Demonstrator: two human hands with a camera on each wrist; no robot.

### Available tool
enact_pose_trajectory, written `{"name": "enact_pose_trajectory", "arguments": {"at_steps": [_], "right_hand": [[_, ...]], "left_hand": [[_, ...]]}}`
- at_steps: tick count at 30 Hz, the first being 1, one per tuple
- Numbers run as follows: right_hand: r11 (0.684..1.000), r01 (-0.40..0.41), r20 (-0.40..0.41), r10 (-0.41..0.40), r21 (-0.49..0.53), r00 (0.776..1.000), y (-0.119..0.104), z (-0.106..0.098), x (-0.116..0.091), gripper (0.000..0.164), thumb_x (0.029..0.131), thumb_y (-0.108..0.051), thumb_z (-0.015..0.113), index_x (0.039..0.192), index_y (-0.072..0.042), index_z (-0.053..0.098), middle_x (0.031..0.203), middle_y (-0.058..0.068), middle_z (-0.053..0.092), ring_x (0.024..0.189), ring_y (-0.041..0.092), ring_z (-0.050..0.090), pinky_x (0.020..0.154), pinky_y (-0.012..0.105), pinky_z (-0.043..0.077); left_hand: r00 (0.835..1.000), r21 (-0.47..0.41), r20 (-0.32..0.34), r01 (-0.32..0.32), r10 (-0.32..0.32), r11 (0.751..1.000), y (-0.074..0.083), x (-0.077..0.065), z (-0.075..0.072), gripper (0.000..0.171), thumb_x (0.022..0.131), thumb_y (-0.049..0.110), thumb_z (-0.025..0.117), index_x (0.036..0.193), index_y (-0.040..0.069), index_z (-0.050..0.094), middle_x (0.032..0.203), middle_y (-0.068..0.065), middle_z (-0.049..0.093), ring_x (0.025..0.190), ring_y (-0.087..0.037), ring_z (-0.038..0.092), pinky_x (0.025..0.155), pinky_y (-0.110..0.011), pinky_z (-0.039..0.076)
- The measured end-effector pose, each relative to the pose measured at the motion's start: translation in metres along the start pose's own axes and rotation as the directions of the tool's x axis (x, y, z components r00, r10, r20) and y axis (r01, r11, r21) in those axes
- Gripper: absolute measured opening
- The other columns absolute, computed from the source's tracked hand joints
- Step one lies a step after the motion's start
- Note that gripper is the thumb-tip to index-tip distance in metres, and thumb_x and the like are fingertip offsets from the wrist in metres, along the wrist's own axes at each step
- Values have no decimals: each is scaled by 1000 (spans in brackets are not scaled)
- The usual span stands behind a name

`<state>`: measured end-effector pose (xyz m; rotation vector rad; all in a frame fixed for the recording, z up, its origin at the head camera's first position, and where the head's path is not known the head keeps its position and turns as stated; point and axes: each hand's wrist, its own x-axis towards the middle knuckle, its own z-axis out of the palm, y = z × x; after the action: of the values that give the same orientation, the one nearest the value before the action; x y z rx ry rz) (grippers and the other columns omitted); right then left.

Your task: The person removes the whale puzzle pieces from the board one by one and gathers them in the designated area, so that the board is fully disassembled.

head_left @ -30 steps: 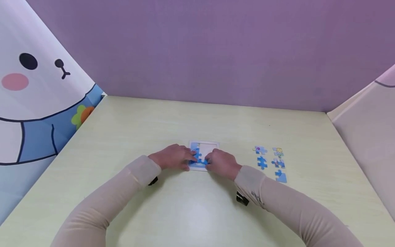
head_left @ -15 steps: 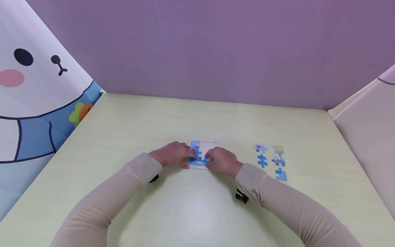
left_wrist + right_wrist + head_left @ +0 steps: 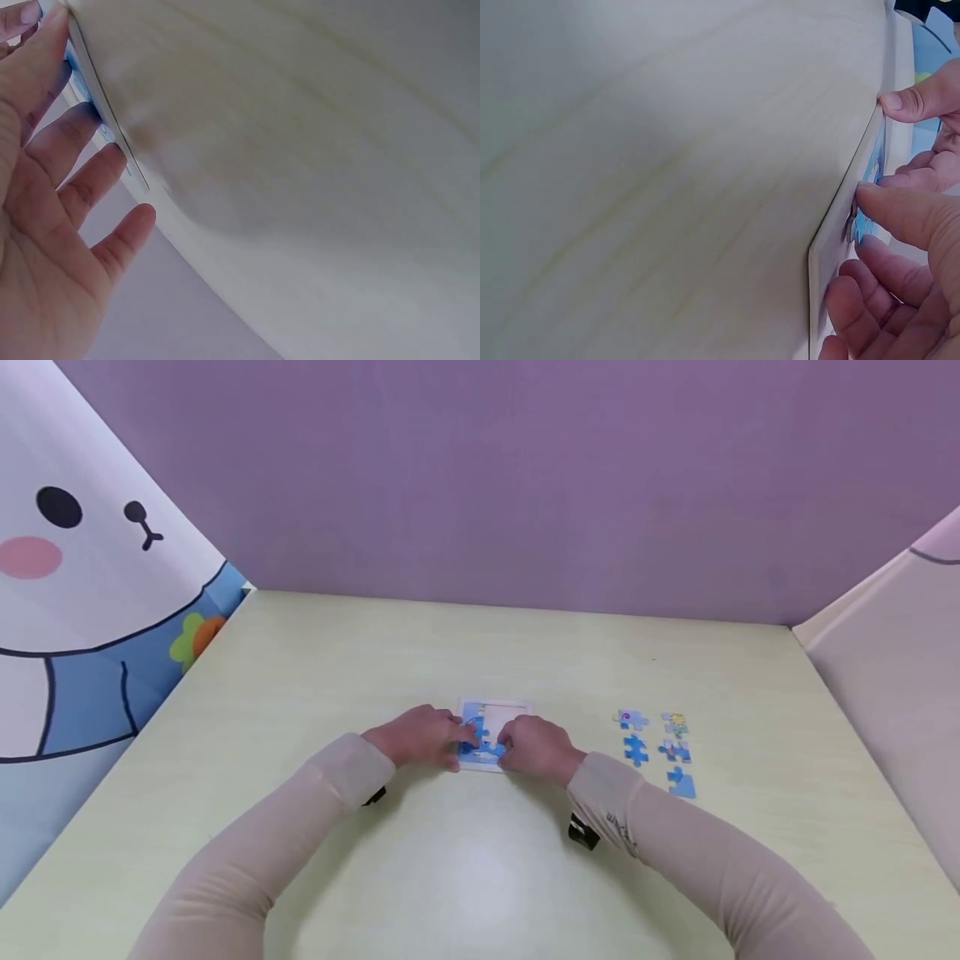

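A white-rimmed puzzle tray [image 3: 498,718] lies on the table, blue pieces filling its left side and lower edge, bare board at upper right. My left hand [image 3: 423,739] rests over its left side, fingers spread on the blue pieces. In the right wrist view, that hand's thumb [image 3: 901,103] presses the near edge of the tray. With thumb and forefinger, my right hand [image 3: 542,749] pinches a blue puzzle piece [image 3: 492,749] low in the tray, beside the fitted ones. The piece's right part is hidden by those fingers. Its edge stands slightly proud of the board in the right wrist view.
Several loose puzzle pieces lie right of the tray: one with a pink swirl [image 3: 632,719], a plain blue one [image 3: 636,750], a sun piece [image 3: 675,723], a multicoloured one [image 3: 676,750] and a blue corner [image 3: 682,783]. A purple partition [image 3: 525,485] stands behind the table.
The head view shifts slightly. Both hands stay at the tray; the right fingers make only small movements at the blue piece. The loose pieces stay put.
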<state>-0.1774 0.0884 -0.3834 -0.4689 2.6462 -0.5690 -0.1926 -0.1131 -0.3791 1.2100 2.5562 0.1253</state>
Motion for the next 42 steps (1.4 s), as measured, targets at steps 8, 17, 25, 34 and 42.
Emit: {"name": "enact_pose_trajectory", "arguments": {"at_steps": [8, 17, 25, 34, 42], "right_hand": [[1000, -3, -13, 3, -27, 1000, -3, 2, 0, 27, 80, -16, 76, 104, -5, 72, 89, 0, 68, 77, 15, 56, 68, 31, 45], [998, 18, -54, -21, -60, 998, -5, 4, -3, 21, 82, -12, 73, 102, -6, 72, 89, 0, 70, 79, 15, 59, 68, 34, 48], [994, -5, -110, 17, 105, 994, 1, 5, -8, 14, 86, -13, 69, 98, -6, 74, 91, 1, 70, 76, 14, 58, 69, 31, 47], [963, 13, -150, 28, 270, 988, 9, 5, -8, 8, 86, -11, 70, 90, -5, 73, 84, 1, 70, 75, 15, 57, 72, 29, 46], [945, 9, -161, 46, 326, 986, 13, 5, -16, 6, 87, -9, 68, 89, -5, 72, 80, 0, 66, 70, 14, 55, 66, 28, 47]], "left_hand": [[1000, 7, 12, 14, -14, 1000, -2, 1, 4, 42, 86, 29, 72, 126, 16, 64, 133, -8, 58, 110, -28, 58, 92, -43, 46], [999, 24, -20, -25, 26, 999, -3, -2, 5, 41, 86, 28, 73, 123, 14, 65, 127, -8, 62, 103, -28, 61, 88, -41, 48], [1000, 3, -1, -11, 11, 1000, -2, -1, 4, 42, 86, 28, 73, 125, 15, 64, 132, -8, 59, 112, -30, 58, 94, -45, 46], [999, 91, 0, -53, 53, 994, 2, -1, 3, 40, 88, 26, 71, 126, 14, 64, 132, -10, 58, 118, -31, 57, 95, -43, 47], [994, 170, 9, -107, 107, 980, 6, -6, 4, 35, 90, 23, 68, 123, 15, 67, 125, -13, 62, 116, -29, 59, 93, -36, 48]]}}
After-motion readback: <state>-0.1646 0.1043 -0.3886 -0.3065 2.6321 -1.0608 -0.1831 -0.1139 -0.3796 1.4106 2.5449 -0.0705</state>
